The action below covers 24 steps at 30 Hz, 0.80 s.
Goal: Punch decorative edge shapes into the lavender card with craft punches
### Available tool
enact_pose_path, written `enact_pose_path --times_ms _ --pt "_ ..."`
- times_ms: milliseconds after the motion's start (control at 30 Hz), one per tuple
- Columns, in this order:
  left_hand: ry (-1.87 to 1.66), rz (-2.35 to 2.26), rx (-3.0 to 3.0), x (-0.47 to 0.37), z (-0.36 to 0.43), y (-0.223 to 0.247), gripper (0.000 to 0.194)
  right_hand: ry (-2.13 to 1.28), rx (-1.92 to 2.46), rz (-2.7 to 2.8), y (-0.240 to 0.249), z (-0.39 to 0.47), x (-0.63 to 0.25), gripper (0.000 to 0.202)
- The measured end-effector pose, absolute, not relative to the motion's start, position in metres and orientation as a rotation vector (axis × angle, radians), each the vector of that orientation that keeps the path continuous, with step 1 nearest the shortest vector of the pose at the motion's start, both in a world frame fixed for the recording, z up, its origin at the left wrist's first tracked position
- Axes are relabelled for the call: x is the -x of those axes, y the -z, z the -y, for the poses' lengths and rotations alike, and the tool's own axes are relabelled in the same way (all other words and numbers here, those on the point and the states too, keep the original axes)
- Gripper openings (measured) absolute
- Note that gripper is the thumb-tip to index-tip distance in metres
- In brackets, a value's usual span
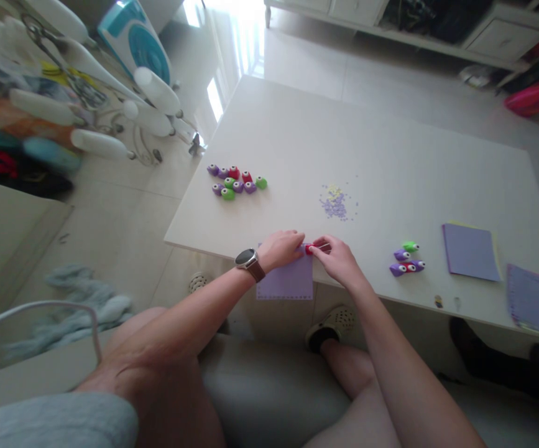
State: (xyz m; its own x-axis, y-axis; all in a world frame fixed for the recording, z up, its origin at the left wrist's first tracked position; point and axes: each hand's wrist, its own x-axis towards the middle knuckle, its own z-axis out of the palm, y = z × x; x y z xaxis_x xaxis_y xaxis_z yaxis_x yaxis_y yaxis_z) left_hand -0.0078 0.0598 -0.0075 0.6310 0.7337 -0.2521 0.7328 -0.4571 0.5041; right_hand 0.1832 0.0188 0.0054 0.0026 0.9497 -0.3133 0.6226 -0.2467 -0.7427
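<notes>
A sheet of purple paper [285, 283] lies at the table's near edge and sticks out past it, with small punched holes along its borders. My left hand [281, 249], with a watch on the wrist, holds the sheet near its top edge, fingers bent toward the right. At the sheet's upper right corner, my right hand [334, 254] grips a small red craft punch [309, 249] between thumb and fingers. The punch is partly covered by the fingers. Beyond the hands lies a pile of purple and yellow punched-out bits [335, 205].
Several purple, red and green punches [234, 182] stand at the left, with another group [408, 261] at the right. A stack of purple sheets [470, 252] and a perforated pile [534, 302] lie farther right. The white table [367, 143] has a near edge beside my knees.
</notes>
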Motion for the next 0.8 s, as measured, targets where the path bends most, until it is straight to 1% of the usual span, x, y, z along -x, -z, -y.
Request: enact_pose_path --times_ms 167,233,333,400,800 --pt "-0.016 -1.138 -2.281 0.008 -0.06 0.006 0.023 -1.126 1.914 1.564 -0.002 -0.02 -0.184 0.009" --pt "-0.006 -1.122 -2.268 0.008 -0.062 0.004 0.032 -1.125 1.936 1.524 0.0 -0.021 -0.184 0.012" --pt "0.031 -1.104 -2.245 0.007 -0.063 0.0 0.052 -1.128 1.967 1.47 0.003 -0.023 -0.185 0.017" --pt "0.04 -1.106 -2.243 0.006 -0.063 -0.001 0.059 -1.119 1.976 1.458 0.005 -0.025 -0.185 0.019" --pt "0.142 -1.251 -2.261 -0.003 -0.055 -0.006 0.067 -1.065 2.103 1.492 0.011 -0.027 -0.183 0.031"
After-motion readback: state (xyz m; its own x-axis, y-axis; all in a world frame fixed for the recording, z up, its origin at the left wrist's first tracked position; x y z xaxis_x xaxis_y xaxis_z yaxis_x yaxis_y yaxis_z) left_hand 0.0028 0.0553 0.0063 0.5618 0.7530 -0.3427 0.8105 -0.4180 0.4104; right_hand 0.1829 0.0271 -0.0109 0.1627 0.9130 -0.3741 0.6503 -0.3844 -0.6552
